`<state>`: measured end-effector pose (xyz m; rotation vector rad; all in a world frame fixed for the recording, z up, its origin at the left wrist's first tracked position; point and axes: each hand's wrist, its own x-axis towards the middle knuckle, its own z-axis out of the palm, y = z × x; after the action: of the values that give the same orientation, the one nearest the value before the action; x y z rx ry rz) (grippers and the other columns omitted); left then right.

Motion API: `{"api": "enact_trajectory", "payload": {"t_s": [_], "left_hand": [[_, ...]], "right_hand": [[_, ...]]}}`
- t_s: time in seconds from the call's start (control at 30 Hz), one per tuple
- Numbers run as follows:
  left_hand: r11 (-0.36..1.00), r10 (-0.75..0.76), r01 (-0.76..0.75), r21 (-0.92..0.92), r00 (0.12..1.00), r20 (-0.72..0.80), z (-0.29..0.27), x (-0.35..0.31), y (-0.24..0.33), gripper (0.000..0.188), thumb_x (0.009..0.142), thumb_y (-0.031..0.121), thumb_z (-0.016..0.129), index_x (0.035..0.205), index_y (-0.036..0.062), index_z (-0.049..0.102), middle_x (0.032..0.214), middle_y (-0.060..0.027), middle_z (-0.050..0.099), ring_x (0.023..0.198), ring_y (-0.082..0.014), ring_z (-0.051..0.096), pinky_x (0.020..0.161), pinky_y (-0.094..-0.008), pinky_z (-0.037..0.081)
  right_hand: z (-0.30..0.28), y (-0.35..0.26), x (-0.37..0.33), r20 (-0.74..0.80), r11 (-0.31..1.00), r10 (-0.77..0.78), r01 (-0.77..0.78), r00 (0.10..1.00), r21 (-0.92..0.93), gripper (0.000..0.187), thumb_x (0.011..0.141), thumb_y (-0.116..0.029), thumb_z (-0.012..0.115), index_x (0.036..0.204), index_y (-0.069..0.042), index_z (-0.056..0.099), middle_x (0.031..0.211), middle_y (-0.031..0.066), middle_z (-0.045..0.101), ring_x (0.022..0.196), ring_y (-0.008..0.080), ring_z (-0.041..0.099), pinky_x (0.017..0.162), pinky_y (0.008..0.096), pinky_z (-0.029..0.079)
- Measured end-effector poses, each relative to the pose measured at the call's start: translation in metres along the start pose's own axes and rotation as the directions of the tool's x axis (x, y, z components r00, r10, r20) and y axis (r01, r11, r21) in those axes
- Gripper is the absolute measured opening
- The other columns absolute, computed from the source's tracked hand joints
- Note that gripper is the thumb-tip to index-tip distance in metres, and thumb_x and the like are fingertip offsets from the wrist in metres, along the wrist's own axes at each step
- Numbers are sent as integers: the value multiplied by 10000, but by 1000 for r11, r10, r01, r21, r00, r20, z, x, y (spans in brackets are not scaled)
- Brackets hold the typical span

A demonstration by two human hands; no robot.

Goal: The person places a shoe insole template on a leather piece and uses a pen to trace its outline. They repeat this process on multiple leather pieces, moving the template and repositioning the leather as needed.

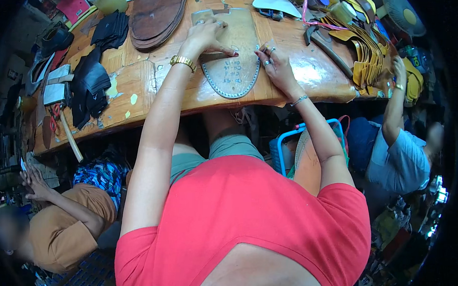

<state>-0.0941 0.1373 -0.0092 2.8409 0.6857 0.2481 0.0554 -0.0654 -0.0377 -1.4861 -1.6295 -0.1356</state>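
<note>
A long tan sole-shaped piece (245, 27) lies on the wooden table in front of me, its rounded end toward me. Pale stitching or a row of small marks runs along its rim, and blue handwriting covers its near part. My left hand (208, 35) rests on it with the fingers spread and the thumb stretched to the right. At the piece's right edge, my right hand (278, 66) has thumb and forefinger pinched together. Whatever is between those fingertips is too small to make out.
Brown soles (156, 17) are stacked far left, beside black leather pieces (111, 29). A hammer (331, 55) lies right, next to yellow curved strips (365, 62). Another wooden handle (71, 137) overhangs the left edge. A blue basket (275, 153) stands below. Co-workers sit on both sides.
</note>
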Motion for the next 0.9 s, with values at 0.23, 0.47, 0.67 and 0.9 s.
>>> {"api": "enact_trajectory", "payload": {"t_s": [0.23, 0.47, 0.67, 0.9], "left_hand": [[1000, 18, -18, 5, 999, -31, 1, 1, 1, 1021, 468, 720, 777, 1312, 191, 554, 1352, -134, 530, 1209, -326, 540, 1014, -442, 426], [1000, -5, 5, -14, 1000, 8, -1, 0, 1, 1032, 478, 718, 775, 1329, 185, 538, 1376, -130, 508, 1235, -320, 518, 1024, -440, 418], [1000, -13, 13, 2, 1000, 9, 0, -1, 1, 1027, 481, 713, 778, 1329, 186, 538, 1397, -115, 490, 1251, -312, 506, 1035, -438, 409], [1000, -18, 18, -3, 1000, 15, -2, -1, 4, 1013, 490, 701, 782, 1331, 194, 535, 1399, -108, 490, 1254, -306, 503, 1039, -435, 408]], "right_hand": [[-4, 5, -8, 82, 830, 439, -439, 895, 343, 118, 916, -94, 615, 913, 24, 616, 737, 133, 616, 639, 218, 602, 585, 328, 462], [-1, 6, -10, 92, 779, 447, -438, 890, 448, 140, 938, -104, 599, 872, 18, 617, 691, 55, 573, 609, 100, 556, 553, 291, 445], [-5, -9, -7, 81, 984, 140, -148, 987, 100, 115, 924, -71, 595, 892, 39, 606, 739, 138, 608, 638, 163, 584, 588, 303, 467], [-10, -4, -15, 159, 769, 463, -484, 872, 417, 129, 938, -85, 601, 901, 38, 605, 759, 53, 623, 675, 115, 587, 608, 268, 477]]}}
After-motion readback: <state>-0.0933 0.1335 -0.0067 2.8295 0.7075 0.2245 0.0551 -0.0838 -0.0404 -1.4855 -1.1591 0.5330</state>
